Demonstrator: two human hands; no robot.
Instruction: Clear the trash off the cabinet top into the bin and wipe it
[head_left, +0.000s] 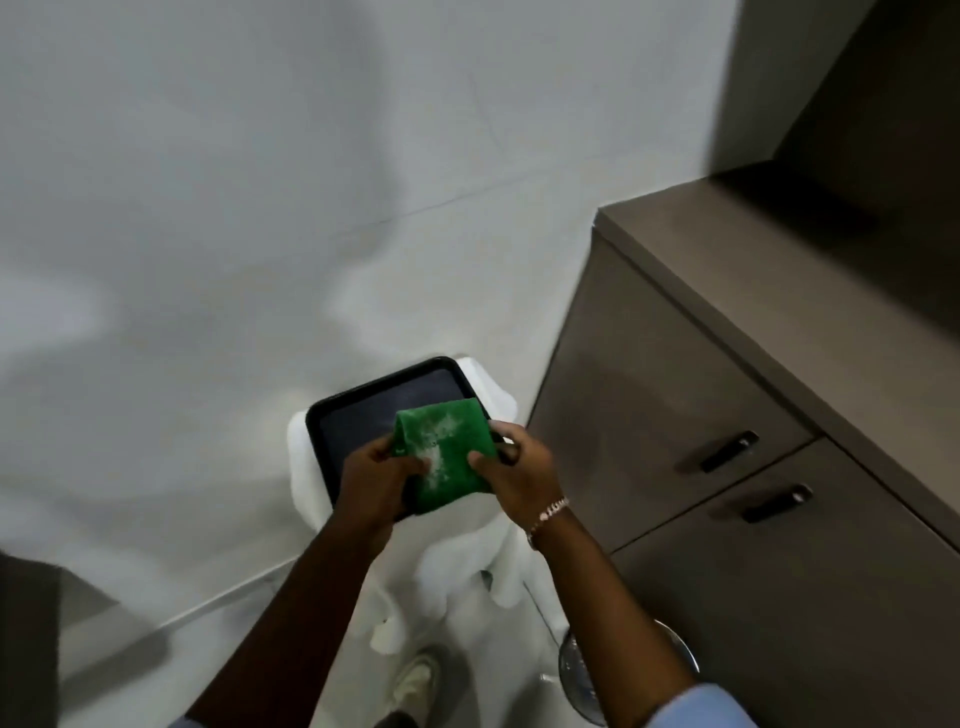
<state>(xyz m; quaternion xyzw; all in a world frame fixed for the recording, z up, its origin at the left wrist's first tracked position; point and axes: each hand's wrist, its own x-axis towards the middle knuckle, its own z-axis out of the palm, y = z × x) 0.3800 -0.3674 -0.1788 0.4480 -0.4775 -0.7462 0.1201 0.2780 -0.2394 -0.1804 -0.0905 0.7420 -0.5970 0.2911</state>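
Note:
A green cloth (447, 452), dusted with white crumbs, is held over the bin (363, 400), a black-rimmed bin with a white liner standing on the floor. My left hand (376, 467) grips the cloth's left edge and my right hand (514, 467) grips its right edge. The brown cabinet top (779, 291) runs along the right side, above and to the right of the bin; the part of it in view looks bare. The inside of the bin is dark and its contents are hidden.
Two cabinet doors with black handles (727, 451) face the bin on the right. The floor (208, 208) is pale tile. A shoe (415, 680) and a round metal object (582, 670) lie near the bottom. A dark edge sits at the lower left.

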